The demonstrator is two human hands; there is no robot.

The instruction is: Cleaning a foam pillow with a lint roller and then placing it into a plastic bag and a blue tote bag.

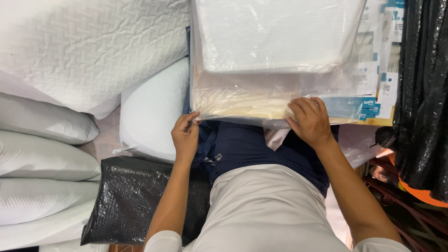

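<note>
A white pillow in a clear plastic bag (275, 42) lies in front of me, its near end resting over my lap. My left hand (185, 135) pinches the loose plastic at the bag's near left corner. My right hand (309, 122) presses flat on the bag's near right edge, fingers curled over the plastic. Printed paper sheets with blue patches (368, 100) lie under the bag on the right.
White quilted pillows (88, 46) and several plain white ones (42, 158) are stacked at the left. A rounded white pillow (151, 112) sits beside the bag. A black bubble-wrap package (133, 198) lies by my left arm. Black plastic wrap (422, 93) hangs at the right.
</note>
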